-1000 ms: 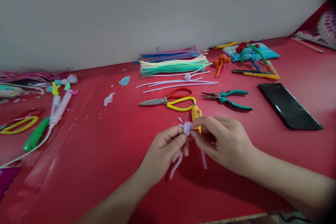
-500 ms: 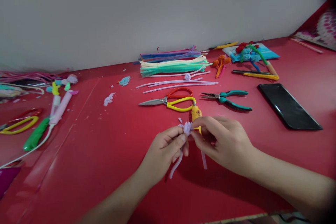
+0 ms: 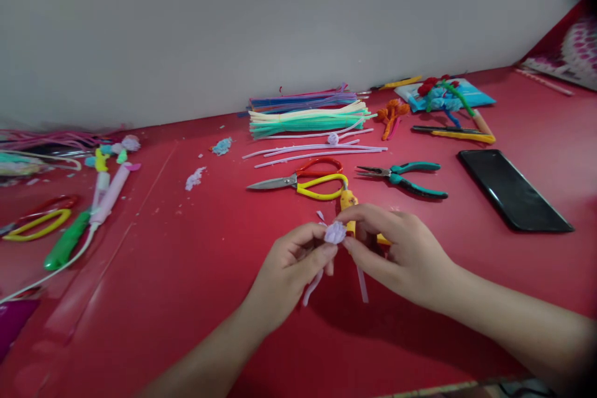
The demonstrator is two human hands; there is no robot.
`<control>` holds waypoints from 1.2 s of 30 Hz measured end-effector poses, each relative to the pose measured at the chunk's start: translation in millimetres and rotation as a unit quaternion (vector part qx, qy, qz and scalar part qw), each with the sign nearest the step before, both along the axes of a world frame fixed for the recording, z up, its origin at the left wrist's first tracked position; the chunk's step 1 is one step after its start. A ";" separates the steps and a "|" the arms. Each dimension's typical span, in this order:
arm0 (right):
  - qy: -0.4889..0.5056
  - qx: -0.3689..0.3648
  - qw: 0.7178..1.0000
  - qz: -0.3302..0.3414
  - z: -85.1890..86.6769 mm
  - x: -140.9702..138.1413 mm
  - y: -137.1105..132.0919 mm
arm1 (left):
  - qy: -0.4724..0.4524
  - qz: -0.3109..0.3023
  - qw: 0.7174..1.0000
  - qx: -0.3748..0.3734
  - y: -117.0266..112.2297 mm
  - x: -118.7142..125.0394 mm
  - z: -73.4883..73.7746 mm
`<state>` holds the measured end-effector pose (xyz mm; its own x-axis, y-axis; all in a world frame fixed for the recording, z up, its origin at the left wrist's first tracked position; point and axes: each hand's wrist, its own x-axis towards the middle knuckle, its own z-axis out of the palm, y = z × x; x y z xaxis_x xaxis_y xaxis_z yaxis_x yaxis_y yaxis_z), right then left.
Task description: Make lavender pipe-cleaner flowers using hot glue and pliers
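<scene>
A small fluffy lilac ball of pipe cleaner [image 3: 334,232] is between my two hands over the red table. My left hand [image 3: 298,261] pinches it from the left with thumb and fingers, and a lilac tail hangs below. On its right side, the thumb and index fingertips of my right hand [image 3: 401,255] grip its edge. A yellow-handled tool [image 3: 348,200] lies just behind my right fingers, partly covered by them. Beneath that hand, a pale straight strip [image 3: 362,286] pokes out. Red-and-yellow scissors [image 3: 298,181] lie just beyond my hands.
Teal pliers [image 3: 402,178] and a black phone [image 3: 515,189] lie to the right. Loose lilac pipe cleaners [image 3: 321,152] and a green-and-cream bundle [image 3: 308,119] lie at the back. A glue gun-like pink tool [image 3: 109,194], a green handle [image 3: 68,242] and more scissors [image 3: 40,224] are left.
The lilac ball has turned in my fingers, showing a rounder face. Its hanging tail has shifted slightly. Both hands stay almost in place.
</scene>
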<state>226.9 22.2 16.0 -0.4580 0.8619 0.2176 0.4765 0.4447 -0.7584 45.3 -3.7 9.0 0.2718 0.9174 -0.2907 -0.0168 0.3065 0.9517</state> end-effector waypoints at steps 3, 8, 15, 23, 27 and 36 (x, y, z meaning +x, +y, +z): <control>-0.003 0.008 1.000 0.006 1.2 0.2 -1.2 | -0.013 0.030 0.999 -0.005 0.7 -1.7 -2.9; -0.125 0.076 0.989 -0.038 5.5 10.4 10.1 | 0.002 0.073 0.997 -0.019 1.6 -5.1 -2.9; -0.392 0.103 0.914 0.016 -7.2 42.1 23.6 | 0.005 0.109 0.994 0.005 4.6 -6.0 -2.3; -0.385 0.046 0.921 0.029 -14.2 29.9 15.7 | -0.013 0.135 0.991 0.001 6.4 -5.8 -4.6; -0.253 0.069 0.964 -0.034 2.1 22.4 15.3 | -0.012 0.167 0.986 -0.010 8.2 -6.8 -4.3; -0.033 0.127 0.990 0.051 11.1 9.7 3.0 | -0.024 0.200 0.979 0.019 9.5 -7.4 -5.3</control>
<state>236.6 25.2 27.1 -0.5605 0.7318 0.3878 0.4647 0.6655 -0.5841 37.9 5.9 3.7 -0.1002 0.9633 -0.2491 -0.1728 0.2297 0.9578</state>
